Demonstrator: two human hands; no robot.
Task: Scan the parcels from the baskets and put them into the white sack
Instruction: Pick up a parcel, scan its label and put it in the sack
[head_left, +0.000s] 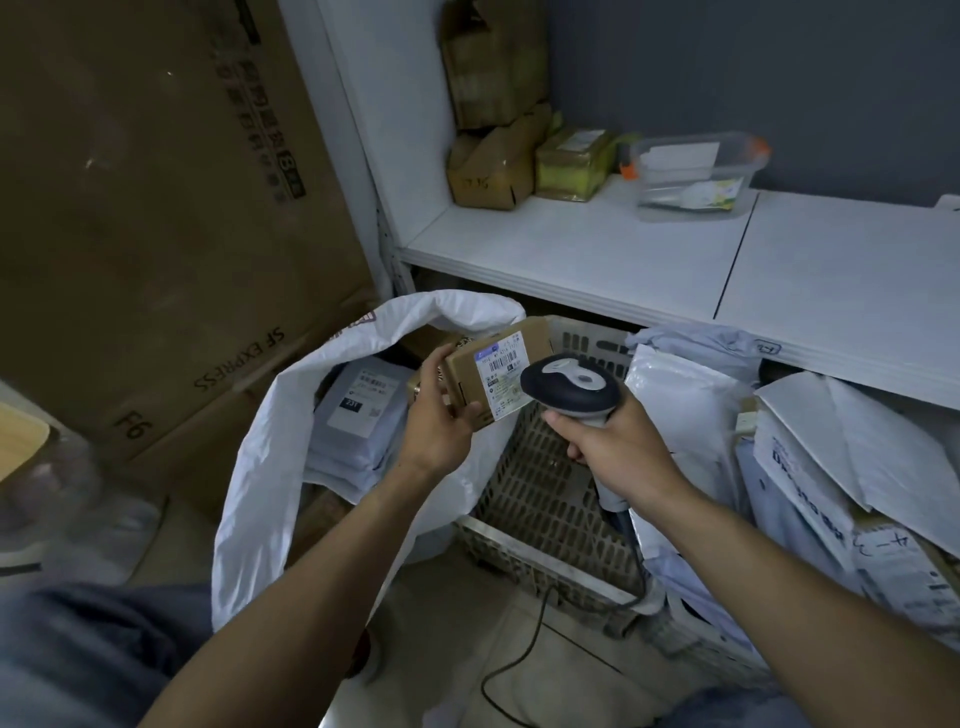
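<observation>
My left hand (441, 421) grips a small cardboard parcel (501, 371) with a white barcode label facing up, held over the gap between sack and basket. My right hand (610, 441) holds a black and grey barcode scanner (571, 387), its head right beside the parcel's label. The white sack (270, 452) stands open at the left, with grey mailer bags (358, 415) inside. A perforated plastic basket (545, 499) sits under my hands, with white and grey mailers (680, 415) piled at its right.
A white shelf (597, 249) runs above the basket, carrying cardboard boxes (491, 166) and a clear plastic tub (693, 174). Large flattened cartons (156, 234) lean at the left. More mailers (857, 493) crowd the right side. The scanner cable (524, 649) trails over the floor.
</observation>
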